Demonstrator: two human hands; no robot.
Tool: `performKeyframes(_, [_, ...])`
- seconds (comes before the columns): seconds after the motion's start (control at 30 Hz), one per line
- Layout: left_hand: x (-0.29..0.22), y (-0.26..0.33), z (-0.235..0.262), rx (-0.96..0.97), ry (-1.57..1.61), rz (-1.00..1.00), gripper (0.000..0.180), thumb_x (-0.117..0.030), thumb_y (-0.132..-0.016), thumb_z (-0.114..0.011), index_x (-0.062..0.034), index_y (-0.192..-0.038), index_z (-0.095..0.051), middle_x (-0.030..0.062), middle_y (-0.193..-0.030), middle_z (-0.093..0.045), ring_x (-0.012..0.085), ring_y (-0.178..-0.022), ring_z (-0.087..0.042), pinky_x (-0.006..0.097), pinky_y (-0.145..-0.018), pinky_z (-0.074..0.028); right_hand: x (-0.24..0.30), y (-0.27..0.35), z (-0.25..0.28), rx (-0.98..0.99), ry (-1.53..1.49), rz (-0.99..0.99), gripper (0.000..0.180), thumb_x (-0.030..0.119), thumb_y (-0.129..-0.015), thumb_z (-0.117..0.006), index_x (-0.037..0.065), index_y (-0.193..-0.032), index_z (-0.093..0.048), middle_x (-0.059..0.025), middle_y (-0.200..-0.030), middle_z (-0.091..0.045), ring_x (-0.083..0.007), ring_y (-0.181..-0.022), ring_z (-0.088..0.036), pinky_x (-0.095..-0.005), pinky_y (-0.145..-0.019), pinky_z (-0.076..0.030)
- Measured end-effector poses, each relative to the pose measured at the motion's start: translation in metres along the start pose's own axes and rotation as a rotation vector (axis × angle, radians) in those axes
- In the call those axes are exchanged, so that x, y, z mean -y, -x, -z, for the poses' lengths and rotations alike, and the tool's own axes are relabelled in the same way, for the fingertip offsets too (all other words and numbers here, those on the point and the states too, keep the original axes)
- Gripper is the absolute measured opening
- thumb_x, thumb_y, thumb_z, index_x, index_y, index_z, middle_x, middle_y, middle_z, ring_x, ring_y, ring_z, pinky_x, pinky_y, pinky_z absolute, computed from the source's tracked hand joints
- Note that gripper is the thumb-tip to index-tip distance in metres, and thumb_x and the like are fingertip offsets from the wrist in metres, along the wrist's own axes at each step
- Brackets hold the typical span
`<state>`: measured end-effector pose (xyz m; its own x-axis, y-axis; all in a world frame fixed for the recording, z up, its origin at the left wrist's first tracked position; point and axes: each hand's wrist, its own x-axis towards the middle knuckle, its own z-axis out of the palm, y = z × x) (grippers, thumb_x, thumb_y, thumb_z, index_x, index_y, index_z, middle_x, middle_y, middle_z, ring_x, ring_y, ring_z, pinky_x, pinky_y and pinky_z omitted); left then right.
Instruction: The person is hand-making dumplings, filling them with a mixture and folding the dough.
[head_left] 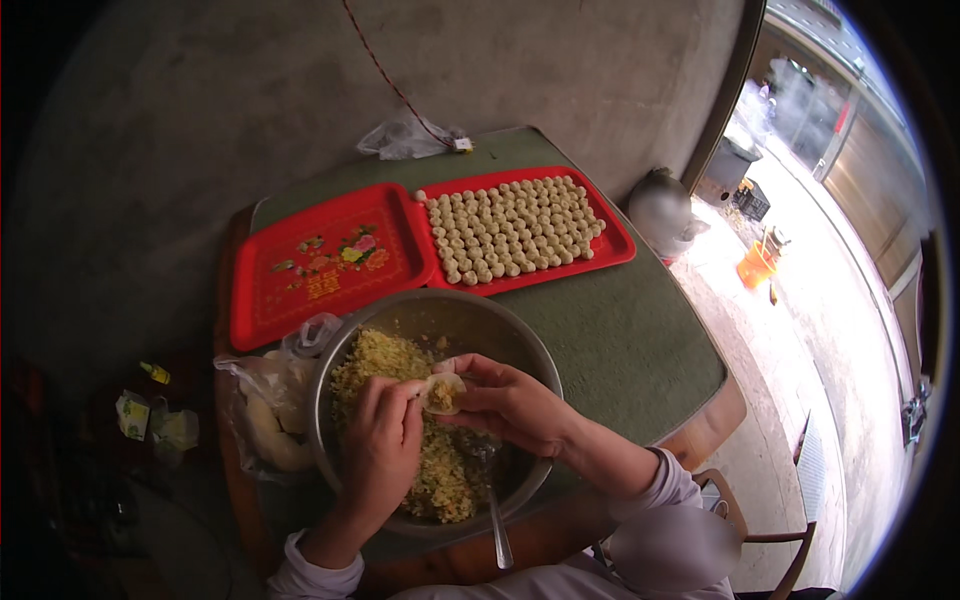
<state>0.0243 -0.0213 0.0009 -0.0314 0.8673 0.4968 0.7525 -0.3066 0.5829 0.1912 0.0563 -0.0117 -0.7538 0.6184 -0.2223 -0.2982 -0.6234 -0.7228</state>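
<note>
Two bare hands, the left hand (383, 435) and the right hand (515, 405), are shown meeting at one wrapper (443, 393), a thin, pale, soft round of dough that is cupped around a small portion of crumbly yellow filling. The wrapper is held above one wide, round metal bowl (480, 325); a larger mass of the same filling (375, 358), moist and finely chopped, flecked with green and orange, is seen below and to the left of the grip. One metal spoon (499, 530) is rested in the bowl below the grip, its handle laid over the near rim. To the left of the grip, one clear, wrinkled plastic bag (262, 378) is seen, with smooth, pale dough (275, 440) contained in it. Beyond the grip, two red trays with rounded corners are set side by side: a flower-patterned tray (395, 225) to the left and a second tray (612, 256) to the right, on which dozens of small, roundish, pale dumplings (515, 230) are ranged in close rows, too tightly packed for an exact count. The wrapper's left edge is pinched by nearly closed left fingertips; its right side is supported between the right thumb and curled fingers, with the wrapper's mouth left open.
</note>
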Motion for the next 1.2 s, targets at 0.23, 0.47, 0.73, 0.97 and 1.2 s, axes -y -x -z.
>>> performKeyframes(0.23, [0.005, 0.002, 0.000, 0.043, 0.138, 0.057, 0.017, 0.003, -0.084, -0.058, -0.0020, -0.100, -0.056, 0.0115, -0.091, -0.052, 0.0282, -0.084, -0.057, 0.037, -0.070, -0.047, -0.002, -0.001, 0.000, 0.002, -0.008, -0.006, 0.029, 0.002, -0.094, -0.048, 0.002, -0.123, -0.046, -0.0052, -0.123, -0.049, -0.0184, -0.114, -0.054, -0.0344, -0.101, -0.046])
performKeyframes(0.47, [0.004, 0.001, 0.001, 0.046, 0.017, 0.035, 0.012, 0.002, -0.084, -0.059, -0.0024, -0.094, -0.055, 0.0118, -0.091, -0.052, 0.0284, -0.084, -0.058, 0.036, -0.070, -0.047, -0.002, -0.001, 0.001, 0.010, -0.025, -0.001, 0.029, 0.002, -0.094, -0.048, 0.002, -0.123, -0.045, -0.0071, -0.124, -0.049, -0.0187, -0.114, -0.053, -0.0344, -0.101, -0.046])
performKeyframes(0.73, [0.022, 0.006, -0.004, 0.045, 0.621, 0.368, 0.018, -0.008, -0.094, -0.054, -0.0008, -0.109, -0.050, 0.0059, -0.097, -0.055, 0.0108, -0.087, -0.056, 0.025, -0.072, -0.049, 0.002, 0.000, -0.003, 0.005, 0.008, -0.024, 0.031, 0.001, -0.094, -0.049, 0.002, -0.124, -0.045, -0.0091, -0.121, -0.053, -0.0202, -0.113, -0.056, -0.0336, -0.098, -0.048])
performKeyframes(0.97, [0.017, -0.006, 0.011, 0.172, 0.829, 0.541, 0.021, -0.018, -0.098, -0.049, -0.0007, -0.110, -0.050, 0.0050, -0.097, -0.056, 0.0115, -0.085, -0.057, 0.026, -0.071, -0.050, 0.007, 0.005, -0.006, 0.034, 0.126, -0.022, 0.033, 0.003, -0.093, -0.051, 0.006, -0.125, -0.044, -0.0073, -0.118, -0.055, -0.0181, -0.109, -0.057, -0.0314, -0.094, -0.050])
performKeyframes(1.2, [0.004, -0.005, 0.010, 0.286, 1.135, 0.729, 0.036, -0.018, -0.100, -0.043, -0.0004, -0.131, -0.043, 0.0115, -0.123, -0.054, 0.0191, -0.113, -0.055, 0.034, -0.094, -0.047, 0.015, 0.011, -0.011, 0.088, 0.166, 0.026, 0.042, 0.000, -0.093, -0.048, 0.009, -0.132, -0.038, -0.0074, -0.126, -0.052, -0.0190, -0.114, -0.054, -0.0339, -0.094, -0.050])
